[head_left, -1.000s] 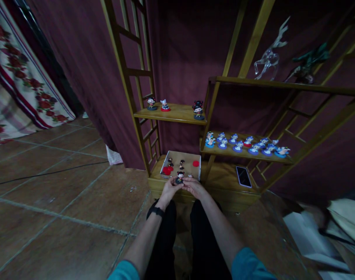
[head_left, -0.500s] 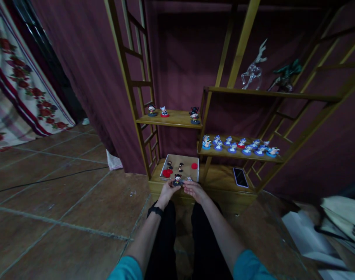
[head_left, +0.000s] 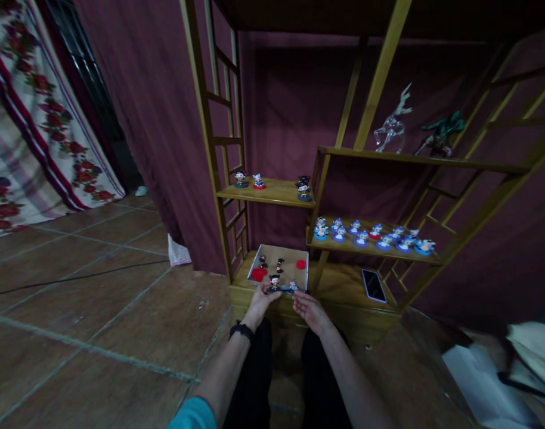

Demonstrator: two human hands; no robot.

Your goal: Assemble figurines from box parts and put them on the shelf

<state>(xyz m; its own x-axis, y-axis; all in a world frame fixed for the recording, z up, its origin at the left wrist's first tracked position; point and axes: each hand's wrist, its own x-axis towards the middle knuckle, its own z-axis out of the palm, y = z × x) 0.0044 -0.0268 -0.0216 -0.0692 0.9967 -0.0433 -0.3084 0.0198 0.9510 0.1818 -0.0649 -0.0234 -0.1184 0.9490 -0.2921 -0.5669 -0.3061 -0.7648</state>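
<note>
My left hand (head_left: 259,305) is closed on a small black-haired figurine (head_left: 275,281) with a dark round base, held upright at the front edge of a shallow cardboard box (head_left: 289,255). My right hand (head_left: 312,308) is at the box's front right corner, fingers stretched out and slightly bent, apart from the figurine. Just beyond its fingertips is a small white cat figurine (head_left: 293,286). A dark strip between the hands is too blurred to make out. Inside the box lie several small dark figure pieces (head_left: 279,266) and red round pieces (head_left: 257,274), (head_left: 301,264).
The wooden shelf unit (head_left: 272,196) holds figurines at upper left and a group of blue-based figurines (head_left: 361,238) at right. A phone (head_left: 373,285) lies on the bottom board. A clear deer ornament (head_left: 392,128) stands higher up. A black cable (head_left: 76,277) crosses the floor.
My right hand has moved away from the figurine's base, to the right. My left hand still holds the figurine. The view has shifted, so the shelf appears lower and farther right.
</note>
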